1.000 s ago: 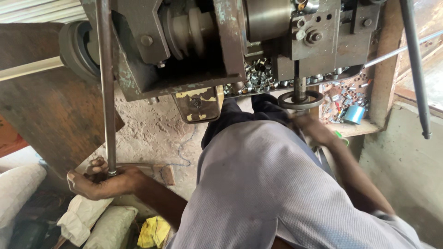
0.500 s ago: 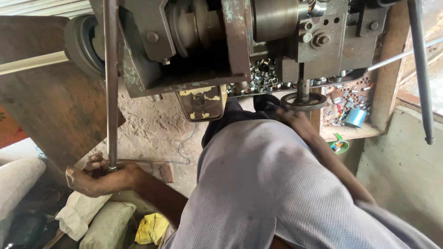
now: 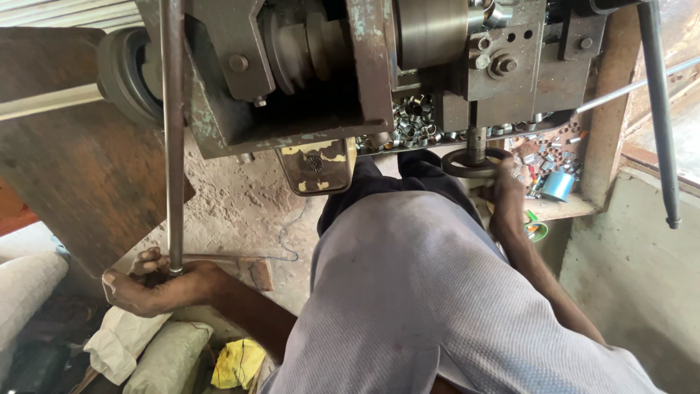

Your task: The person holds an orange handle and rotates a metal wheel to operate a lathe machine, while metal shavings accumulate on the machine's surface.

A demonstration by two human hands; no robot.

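Note:
My left hand (image 3: 157, 284) is low on the left, closed around the bottom end of a long upright steel rod (image 3: 173, 146) that runs up past the machine. My right hand (image 3: 508, 198) reaches forward past my grey-shirted body and holds the right rim of a small dark handwheel (image 3: 467, 165) under the machine's front. The heavy greenish-grey machine (image 3: 364, 80) fills the top, with a stepped pulley (image 3: 306, 51) and a shiny steel cylinder (image 3: 430, 33). Several small metal rings (image 3: 412, 117) lie heaped in its tray.
A wooden shelf (image 3: 561, 208) on the right holds loose small parts and a blue cup (image 3: 558, 186). A dark lever (image 3: 660, 109) hangs at far right. Sacks (image 3: 157, 357) and a yellow rag (image 3: 237, 361) lie below the dirt floor (image 3: 240, 211); a rusty plate (image 3: 73, 168) leans left.
The view has drifted slightly to the right. My right hand has slid from the wheel's underside to its right rim. My left hand stays on the rod's lower end.

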